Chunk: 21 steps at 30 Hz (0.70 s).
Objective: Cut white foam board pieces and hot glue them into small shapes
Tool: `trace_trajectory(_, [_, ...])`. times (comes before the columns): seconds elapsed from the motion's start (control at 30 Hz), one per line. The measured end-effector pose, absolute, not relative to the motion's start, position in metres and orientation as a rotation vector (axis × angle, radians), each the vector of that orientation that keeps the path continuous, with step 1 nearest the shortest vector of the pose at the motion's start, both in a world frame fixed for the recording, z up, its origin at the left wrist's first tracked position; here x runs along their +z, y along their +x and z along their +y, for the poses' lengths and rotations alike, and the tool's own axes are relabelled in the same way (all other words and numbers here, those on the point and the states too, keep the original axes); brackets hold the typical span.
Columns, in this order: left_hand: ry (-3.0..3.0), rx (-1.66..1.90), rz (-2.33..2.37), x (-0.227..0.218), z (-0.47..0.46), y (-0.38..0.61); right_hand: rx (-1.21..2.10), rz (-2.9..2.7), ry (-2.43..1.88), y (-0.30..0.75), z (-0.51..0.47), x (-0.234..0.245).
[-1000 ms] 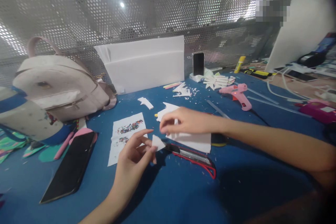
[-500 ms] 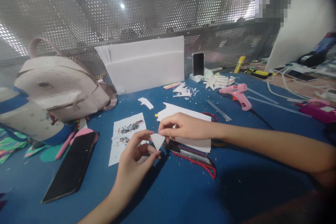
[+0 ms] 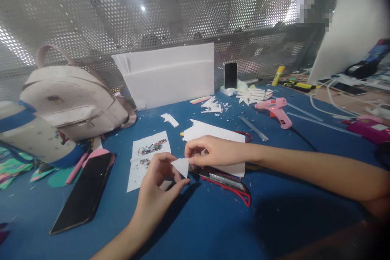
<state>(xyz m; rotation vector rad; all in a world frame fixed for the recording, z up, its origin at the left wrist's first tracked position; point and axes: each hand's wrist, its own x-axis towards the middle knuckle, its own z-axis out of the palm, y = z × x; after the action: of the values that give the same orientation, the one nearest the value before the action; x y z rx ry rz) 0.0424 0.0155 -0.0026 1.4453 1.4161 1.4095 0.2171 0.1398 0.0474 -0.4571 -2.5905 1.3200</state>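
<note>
My left hand [image 3: 158,185] pinches a small white foam triangle [image 3: 181,166] between thumb and fingers, just above the blue table [image 3: 213,219]. My right hand [image 3: 210,151] is right beside it with thumb and forefinger pinched together at the triangle's upper right corner; I cannot tell whether they grip it. Under my right hand lie a white foam sheet [image 3: 213,132] and a red utility knife [image 3: 225,180]. A white paper with glitter [image 3: 148,156] lies left of my left hand.
A pale backpack [image 3: 73,97] and a black phone [image 3: 83,193] are at left. A white foam board [image 3: 170,73] leans on the perforated wall beside a standing phone [image 3: 230,75]. Foam scraps [image 3: 252,94], a pink glue gun [image 3: 276,109] and cables are at right.
My right hand came down from the foam sheet to the triangle in my left hand. The left hand turned the triangle so its flat face shows.
</note>
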Motion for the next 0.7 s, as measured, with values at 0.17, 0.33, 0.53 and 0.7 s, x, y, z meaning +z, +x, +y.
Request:
trace_trajectory(0.17, [1.537,1.338,1.411,-0.001,0.013,0.042,1.338,-2.62,-0.437,0.217,0.141,0.045])
trace_trajectory(0.33, [1.624,1.298,1.355,-0.003,0.016,0.037,1.374,-2.596,-0.474,0.217,0.14,0.043])
trace_trajectory(0.53, [1.737,1.295,1.461,-0.007,0.016,0.031,1.25,-2.601,-0.465,0.216,0.138,0.044])
trace_trajectory(0.7, [2.251,1.182,1.386,-0.005,0.011,0.025,0.821,-2.675,-0.656,0.236,0.125,0.062])
